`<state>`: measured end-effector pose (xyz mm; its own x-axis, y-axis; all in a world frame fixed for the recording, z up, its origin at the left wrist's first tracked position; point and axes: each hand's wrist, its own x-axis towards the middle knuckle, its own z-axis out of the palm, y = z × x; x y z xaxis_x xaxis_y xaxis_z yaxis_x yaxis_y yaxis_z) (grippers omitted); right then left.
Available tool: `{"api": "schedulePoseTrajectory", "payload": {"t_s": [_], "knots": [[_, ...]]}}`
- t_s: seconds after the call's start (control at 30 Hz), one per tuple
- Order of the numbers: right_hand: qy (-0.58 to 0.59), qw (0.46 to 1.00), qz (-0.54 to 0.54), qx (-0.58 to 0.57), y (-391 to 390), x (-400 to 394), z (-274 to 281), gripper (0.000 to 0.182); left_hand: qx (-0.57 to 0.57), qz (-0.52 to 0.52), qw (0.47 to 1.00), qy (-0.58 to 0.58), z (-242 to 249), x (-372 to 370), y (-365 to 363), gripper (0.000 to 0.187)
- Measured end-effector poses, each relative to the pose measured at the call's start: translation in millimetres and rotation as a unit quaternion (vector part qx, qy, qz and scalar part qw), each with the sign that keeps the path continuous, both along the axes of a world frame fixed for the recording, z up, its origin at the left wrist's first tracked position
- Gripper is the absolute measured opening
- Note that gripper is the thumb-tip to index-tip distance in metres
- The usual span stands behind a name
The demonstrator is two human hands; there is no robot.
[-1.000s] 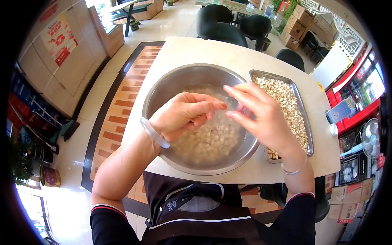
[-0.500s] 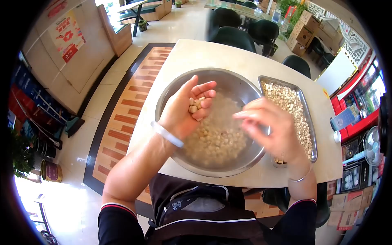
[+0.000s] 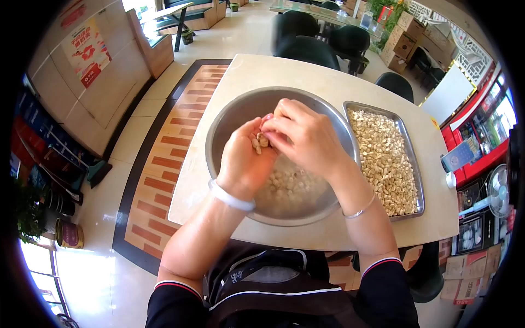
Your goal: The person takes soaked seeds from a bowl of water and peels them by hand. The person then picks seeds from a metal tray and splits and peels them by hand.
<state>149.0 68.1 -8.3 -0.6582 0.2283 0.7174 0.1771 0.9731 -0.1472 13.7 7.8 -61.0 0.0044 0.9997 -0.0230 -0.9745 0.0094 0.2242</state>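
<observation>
My left hand (image 3: 243,158) is cupped palm up over the steel bowl (image 3: 216,126), with a few pale nuts or seeds (image 3: 261,142) held in its palm. Above that palm, the fingers of my right hand (image 3: 306,134) are pinched together and touch the pieces there. Cloudy water in the bowl covers many more pale pieces (image 3: 290,188), partly hidden behind my hands and wrists. To the right of the bowl lies a metal tray (image 3: 419,188), filled with split pale pieces (image 3: 383,156).
The bowl and tray stand on a cream table (image 3: 262,68). Dark chairs (image 3: 310,52) are beyond its far edge, another chair (image 3: 396,86) at the far right. A small white round item (image 3: 450,180) sits at the right edge.
My right hand has moved left from the bowl's right side to my left palm. My left fingers have curled in more, and the tray is less covered.
</observation>
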Motion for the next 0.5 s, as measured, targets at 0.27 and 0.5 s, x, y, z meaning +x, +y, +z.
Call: {"api": "schedulePoseTrajectory", "payload": {"t_s": [0.27, 0.5], "knots": [[-0.002, 0.997, -0.043, -0.065, 69, -12, -7, 0.011, -0.084, 0.039, 0.995, 0.031, 24, -18, 55, 0.027], [0.102, 0.969, -0.073, -0.211, 61, -12, 6, 0.014, -0.023, -0.030, 0.999, -0.004, 10, -36, 98, 0.026]]}}
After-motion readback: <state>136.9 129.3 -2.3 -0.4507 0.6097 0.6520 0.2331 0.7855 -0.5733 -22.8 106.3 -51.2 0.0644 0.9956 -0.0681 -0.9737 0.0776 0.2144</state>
